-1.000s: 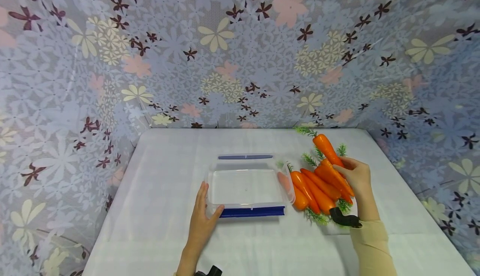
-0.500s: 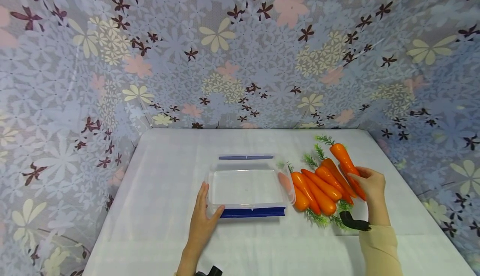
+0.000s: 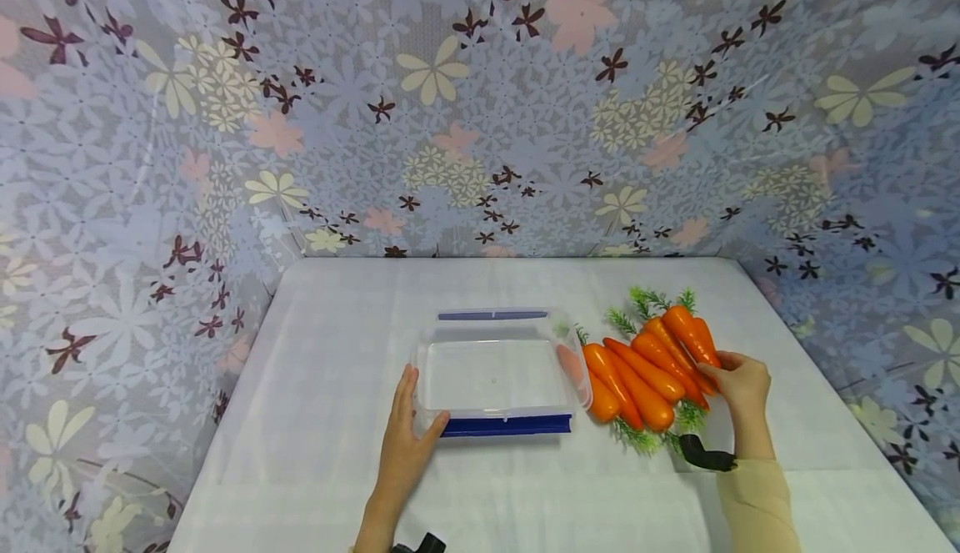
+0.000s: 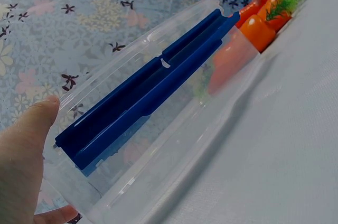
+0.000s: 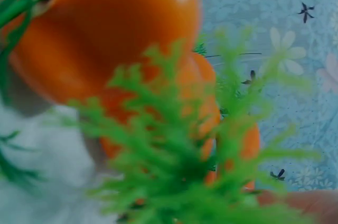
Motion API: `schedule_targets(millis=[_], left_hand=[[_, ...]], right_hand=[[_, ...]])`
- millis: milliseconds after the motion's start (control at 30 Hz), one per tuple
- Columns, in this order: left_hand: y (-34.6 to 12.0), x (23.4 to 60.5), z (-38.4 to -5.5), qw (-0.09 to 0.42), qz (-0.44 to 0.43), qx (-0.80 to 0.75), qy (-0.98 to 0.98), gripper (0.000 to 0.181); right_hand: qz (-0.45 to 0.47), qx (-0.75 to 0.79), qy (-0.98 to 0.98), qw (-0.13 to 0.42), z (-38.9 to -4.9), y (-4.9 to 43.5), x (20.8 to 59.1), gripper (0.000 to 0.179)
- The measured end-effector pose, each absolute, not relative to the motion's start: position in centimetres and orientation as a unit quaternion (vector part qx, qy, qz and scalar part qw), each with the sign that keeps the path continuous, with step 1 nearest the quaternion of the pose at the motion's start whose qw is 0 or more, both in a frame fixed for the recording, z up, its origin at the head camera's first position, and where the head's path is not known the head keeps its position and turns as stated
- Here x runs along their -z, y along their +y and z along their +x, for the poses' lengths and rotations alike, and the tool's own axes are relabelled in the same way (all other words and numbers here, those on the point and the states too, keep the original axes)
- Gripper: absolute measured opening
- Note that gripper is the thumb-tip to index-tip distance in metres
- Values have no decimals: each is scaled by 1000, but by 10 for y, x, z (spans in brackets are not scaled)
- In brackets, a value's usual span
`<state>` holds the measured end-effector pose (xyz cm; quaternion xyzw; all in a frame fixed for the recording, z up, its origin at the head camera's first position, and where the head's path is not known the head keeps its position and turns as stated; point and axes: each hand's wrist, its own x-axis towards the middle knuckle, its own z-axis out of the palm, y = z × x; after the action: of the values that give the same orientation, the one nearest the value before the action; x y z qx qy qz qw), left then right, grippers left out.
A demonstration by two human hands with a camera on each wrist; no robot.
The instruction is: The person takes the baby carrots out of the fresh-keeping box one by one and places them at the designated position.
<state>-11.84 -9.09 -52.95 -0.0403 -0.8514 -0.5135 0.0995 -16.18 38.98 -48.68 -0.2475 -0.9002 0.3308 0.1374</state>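
Observation:
A clear plastic food container (image 3: 487,378) with blue side clips (image 3: 506,425) stands at the middle of the table. My left hand (image 3: 405,432) rests against its left end, fingers straight along the wall and thumb at the front corner. In the left wrist view the thumb (image 4: 45,113) lies at the container's edge. To the right is a pile of orange carrots (image 3: 637,386) with green tops. My right hand (image 3: 742,382) pinches the narrow end of a carrot (image 3: 686,329) on the pile's right side. Close up in the right wrist view, leafy tops (image 5: 174,155) hide most of that hand.
A white cloth (image 3: 330,328) covers the table. Flower-patterned fabric (image 3: 480,119) rises behind it and on both sides. The leftmost carrots lie right at the container's right end, one showing through its clear wall.
My right hand first moved right with the carrot, then lowered it onto the right side of the pile, its leafy top now among the others. The left hand and container stayed put.

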Motion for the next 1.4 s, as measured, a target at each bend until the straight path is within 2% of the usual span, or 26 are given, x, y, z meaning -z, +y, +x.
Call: schedule_targets(millis=[167, 433, 767, 1067, 1267, 1400], left_hand=[[-91, 531, -119, 98, -40, 510, -854, 78], [-92, 532, -120, 99, -42, 504, -857, 78], [-94, 531, -121, 104, -45, 511, -852, 78], [-97, 528, -125, 104, -42, 496, -861, 77], [-107, 511, -124, 77, -52, 467, -880, 79], [-118, 491, -133, 83, -68, 415, -903, 62]], right_hand=[[-247, -322, -904, 132, -162, 389, 492, 42], [-240, -295, -921, 87, -164, 394, 494, 43], [-225, -271, -934, 58, -164, 399, 499, 45], [-204, -253, -945, 31, -166, 391, 493, 39], [-178, -243, -952, 49, -167, 368, 477, 43], [-141, -245, -955, 87, -172, 332, 461, 49]])
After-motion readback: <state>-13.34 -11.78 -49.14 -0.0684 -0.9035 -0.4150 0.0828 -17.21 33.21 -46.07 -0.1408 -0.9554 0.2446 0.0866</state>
